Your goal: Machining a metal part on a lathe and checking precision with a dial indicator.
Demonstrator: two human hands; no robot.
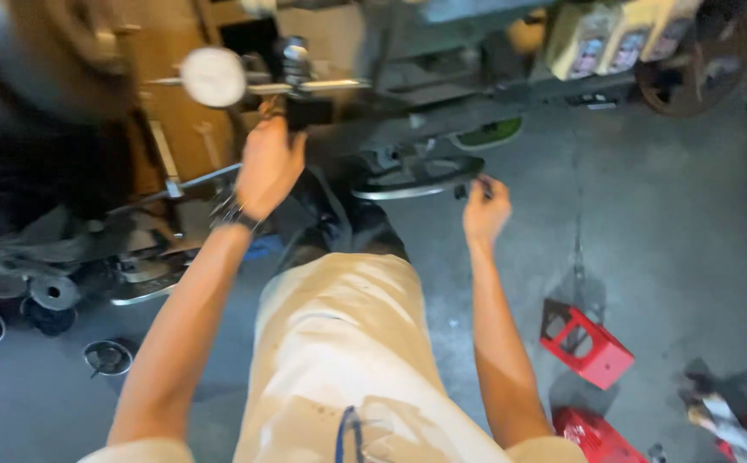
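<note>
At the front of a big grey machine, both hands are up on its controls.

The left hand [268, 167] is wrapped shut around a dark lever handle [292, 116], right under a round white dial [212, 76] that sits on a metal crossbar [322, 86], so the dial is just above and a bit left of the knuckles. The right hand [485, 210] has its fingers pinched on the small dark knob [463, 189] at the rim of a flat metal handwheel [416, 178], which lies just left of that hand. It's pretty blurry, so finer detail is hard to tell. A red stool [586, 341] stands on the concrete floor [682, 223], well off to the right.
</note>
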